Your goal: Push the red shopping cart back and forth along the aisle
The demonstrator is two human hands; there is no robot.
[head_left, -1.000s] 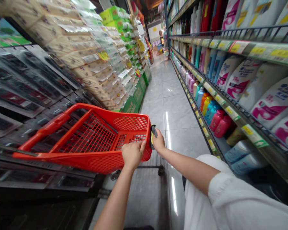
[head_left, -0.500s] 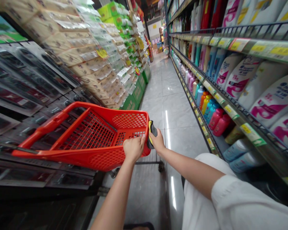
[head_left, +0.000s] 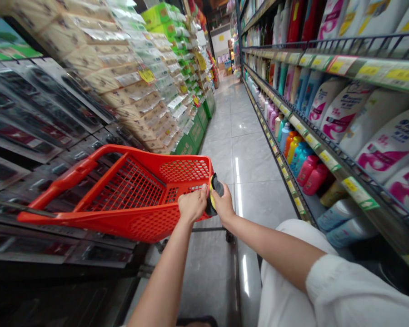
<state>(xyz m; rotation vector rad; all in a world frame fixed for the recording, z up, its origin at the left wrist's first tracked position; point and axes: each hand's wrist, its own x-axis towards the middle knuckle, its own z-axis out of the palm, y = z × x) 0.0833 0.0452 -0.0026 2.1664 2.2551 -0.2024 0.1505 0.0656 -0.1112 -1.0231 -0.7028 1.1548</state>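
Note:
In front of me stands a red plastic shopping cart (head_left: pixel 150 175), its basket tilted in view, with nothing visible inside. By its near right corner my right hand (head_left: pixel 224 204) is closed on a dark grey and yellow cloth (head_left: pixel 217 186), bunched between thumb and fingers. My left hand (head_left: pixel 192 204) is closed just left of it, over the cart's side. Its fingertips meet the cloth's left edge, while the rest of its grip is hidden behind the knuckles.
Shelves (head_left: pixel 330 150) with shampoo and other bottles line the right side. On the left are hanging packaged goods (head_left: pixel 30 109) and stacked tissue packs (head_left: pixel 132 81). A shiny tiled floor (head_left: pixel 248 136) runs down the aisle between them. My white-clothed knee (head_left: pixel 293 272) is at lower right.
My left hand has shifted slightly right and up, closer to the cloth. The cloth looks more bunched and has moved a little off the cart's corner. The cart has barely moved.

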